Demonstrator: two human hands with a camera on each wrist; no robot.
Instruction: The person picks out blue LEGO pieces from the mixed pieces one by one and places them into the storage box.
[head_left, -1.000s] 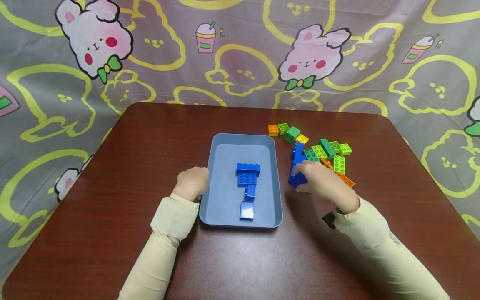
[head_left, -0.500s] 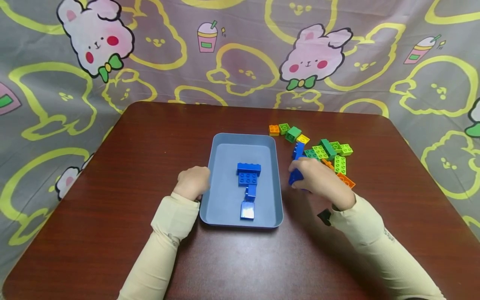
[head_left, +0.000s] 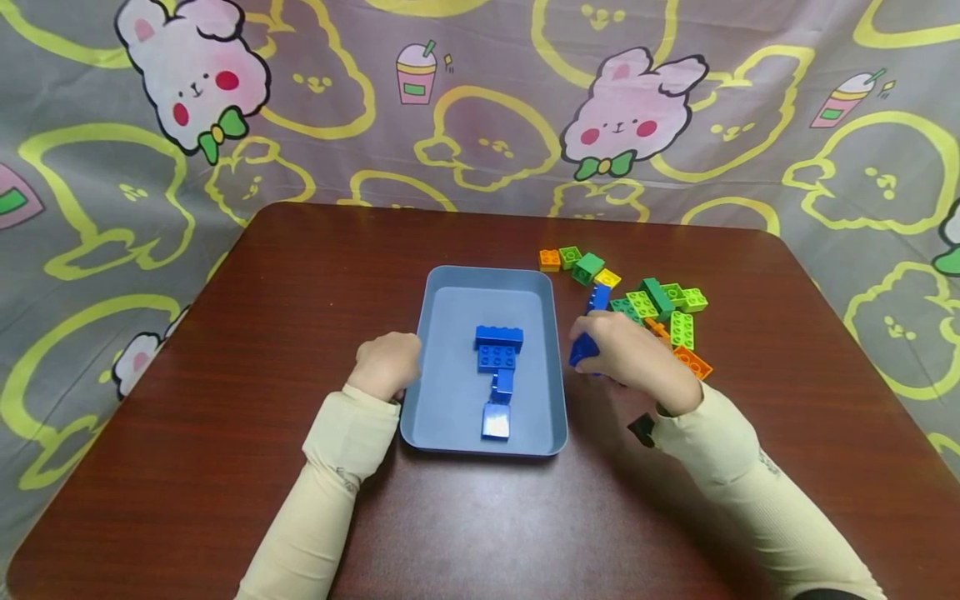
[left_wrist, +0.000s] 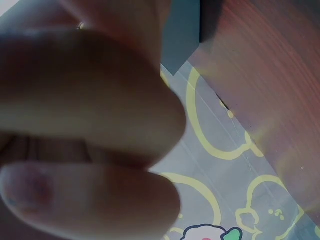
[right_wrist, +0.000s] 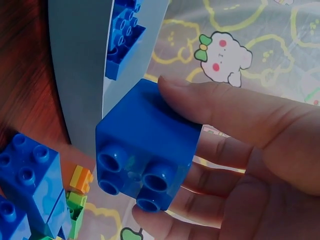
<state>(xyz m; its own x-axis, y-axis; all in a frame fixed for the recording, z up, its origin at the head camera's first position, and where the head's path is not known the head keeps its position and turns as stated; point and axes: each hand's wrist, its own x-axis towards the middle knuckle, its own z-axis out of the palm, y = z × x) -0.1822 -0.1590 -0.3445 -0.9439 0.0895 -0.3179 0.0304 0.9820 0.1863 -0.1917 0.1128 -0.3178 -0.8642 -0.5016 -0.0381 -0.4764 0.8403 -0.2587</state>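
Observation:
A blue-grey tray (head_left: 432, 308) sits on the table with several blue toy bricks inside, including a six-stud brick (head_left: 497, 358) and a small square one (head_left: 496, 421). My left hand (head_left: 386, 364) is curled into a fist right at the tray's left rim. Its curled fingers (left_wrist: 95, 100) fill much of the left wrist view, with nothing visible inside them. Just outside the right rim, my right hand (head_left: 626, 350) pinches a blue four-stud brick (right_wrist: 145, 135) between thumb and fingers, its studs facing the camera in the right wrist view.
Behind my right hand lie more blue bricks (head_left: 597, 297), with green and lime ones (head_left: 682, 330) and an orange brick (head_left: 692, 363) farther right. Near the tray's far right corner are a small orange brick (head_left: 550, 260) and a yellow one (head_left: 607, 278). A patterned curtain (head_left: 480, 125) hangs behind the table.
My right hand has closed on a blue brick from the pile and moved slightly left toward the tray with it. The left hand and tray bricks have stayed put.

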